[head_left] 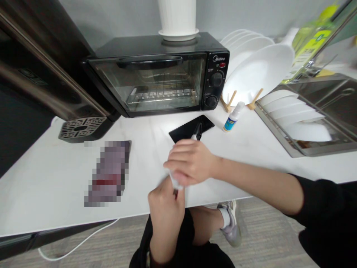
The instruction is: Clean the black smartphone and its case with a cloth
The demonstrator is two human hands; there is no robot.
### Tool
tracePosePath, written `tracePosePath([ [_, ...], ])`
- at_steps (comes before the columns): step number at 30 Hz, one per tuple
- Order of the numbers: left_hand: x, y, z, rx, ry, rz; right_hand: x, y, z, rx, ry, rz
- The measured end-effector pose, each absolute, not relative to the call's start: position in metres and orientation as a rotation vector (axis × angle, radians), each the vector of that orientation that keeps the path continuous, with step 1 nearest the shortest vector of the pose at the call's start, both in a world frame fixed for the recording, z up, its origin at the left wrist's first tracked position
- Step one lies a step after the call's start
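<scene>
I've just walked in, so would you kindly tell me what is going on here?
The person's left hand and right hand grip a white item, mostly hidden, so I cannot tell what it is. Just beyond them, a glossy black phone-like slab lies on the white counter, with a small blue-labelled bottle standing to its right and a Midea toaster oven behind.

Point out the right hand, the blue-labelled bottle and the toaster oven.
Right hand (pixel 192 162), head view, back of the hand.
Blue-labelled bottle (pixel 231 121), head view, its label.
Toaster oven (pixel 157 79), head view, glass door.
</scene>
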State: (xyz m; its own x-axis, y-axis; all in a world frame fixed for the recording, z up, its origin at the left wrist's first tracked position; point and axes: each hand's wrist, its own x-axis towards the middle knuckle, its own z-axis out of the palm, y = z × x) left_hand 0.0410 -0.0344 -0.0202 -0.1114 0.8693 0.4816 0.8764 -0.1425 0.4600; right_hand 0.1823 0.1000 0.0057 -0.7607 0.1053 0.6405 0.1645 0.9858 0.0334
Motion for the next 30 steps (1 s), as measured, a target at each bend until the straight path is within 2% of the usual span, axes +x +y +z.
tracePosePath([
  [4, 0.042, -0.033, -0.015, -2.126, -2.014, -1.127, 0.19, 0.111, 0.006, -0.594, -2.249, -0.022],
  [10, 0.039, -0.033, -0.015, -2.093, -1.854, -1.024, 0.183, 0.1, 0.007, -0.13, -2.467, -0.139],
  [15, 0.041, -0.033, -0.013, -2.131, -1.955, -1.109, 0.194, 0.116, 0.006, -0.53, -2.326, -0.067],
  [20, 0.04, -0.033, -0.013, -2.108, -1.864, -1.068, 0.188, 0.11, 0.003, -0.131, -2.49, -0.143],
  [25, 0.041, -0.034, -0.014, -2.126, -1.977, -1.112, 0.194, 0.12, 0.005, -0.546, -2.283, -0.039],
  [30, 0.039, -0.033, -0.015, -2.092, -1.84, -1.053, 0.183, 0.103, 0.004, -0.064, -2.404, -0.158],
])
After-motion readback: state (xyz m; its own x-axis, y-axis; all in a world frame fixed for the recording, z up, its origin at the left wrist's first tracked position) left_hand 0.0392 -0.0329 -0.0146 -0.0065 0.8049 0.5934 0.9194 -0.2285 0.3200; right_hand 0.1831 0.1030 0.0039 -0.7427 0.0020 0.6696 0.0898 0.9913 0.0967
